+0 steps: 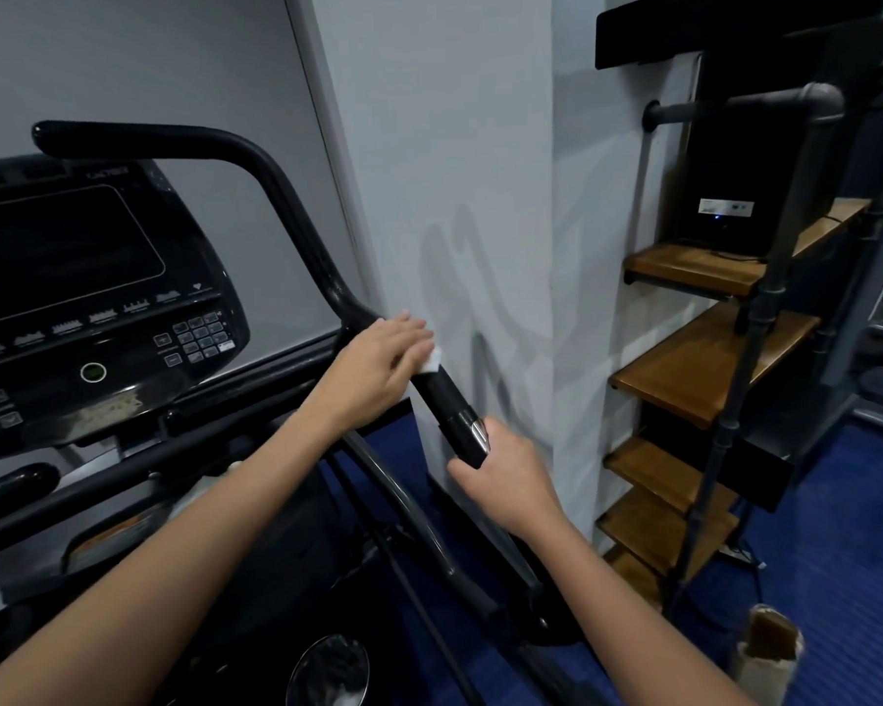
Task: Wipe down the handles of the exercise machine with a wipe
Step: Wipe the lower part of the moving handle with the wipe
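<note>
The black handle [442, 394] of the exercise machine runs from an upper curved bar down to a grip with a silver sensor band [472, 428]. My left hand [383, 359] wraps over the handle's upper part with a white wipe [432, 360] under its fingers; only a corner of the wipe shows. My right hand [505, 473] grips the handle's lower end just below the silver band. The two hands are apart, with bare black grip between them.
The machine's console [88, 277] with screen and keypad sits at left. A pale wall corner [460, 196] stands right behind the handle. A pipe-and-wood shelf unit [694, 359] carrying a black box stands at right. Blue floor [837, 578] and a paper bag [765, 649] lie below.
</note>
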The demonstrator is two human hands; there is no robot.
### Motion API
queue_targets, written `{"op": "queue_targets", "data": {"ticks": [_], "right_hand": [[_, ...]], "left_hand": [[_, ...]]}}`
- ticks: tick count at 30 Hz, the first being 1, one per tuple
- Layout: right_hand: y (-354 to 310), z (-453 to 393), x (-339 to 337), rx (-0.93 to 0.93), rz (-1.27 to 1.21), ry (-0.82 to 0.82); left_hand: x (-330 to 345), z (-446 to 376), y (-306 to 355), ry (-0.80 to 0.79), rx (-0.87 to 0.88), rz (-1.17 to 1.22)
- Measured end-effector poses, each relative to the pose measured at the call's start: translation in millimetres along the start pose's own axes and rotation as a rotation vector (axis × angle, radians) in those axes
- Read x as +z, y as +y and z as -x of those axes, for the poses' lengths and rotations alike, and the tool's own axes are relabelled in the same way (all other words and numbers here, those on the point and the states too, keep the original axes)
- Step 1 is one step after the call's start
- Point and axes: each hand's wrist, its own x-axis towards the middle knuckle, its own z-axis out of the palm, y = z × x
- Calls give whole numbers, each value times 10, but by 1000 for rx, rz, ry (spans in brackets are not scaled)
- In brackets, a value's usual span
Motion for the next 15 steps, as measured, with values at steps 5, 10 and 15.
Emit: {"op": "queue_targets", "data": {"ticks": [5, 10, 15], "right_hand": [[7, 0, 9, -2, -4, -7], [-6, -4, 1, 5, -10, -16], [2, 1, 0, 4, 0, -17]], "left_hand": [[-92, -77, -237, -23, -134, 14], [5, -179, -41, -35, -194, 40], [-20, 142, 181, -55, 253, -117]]}}
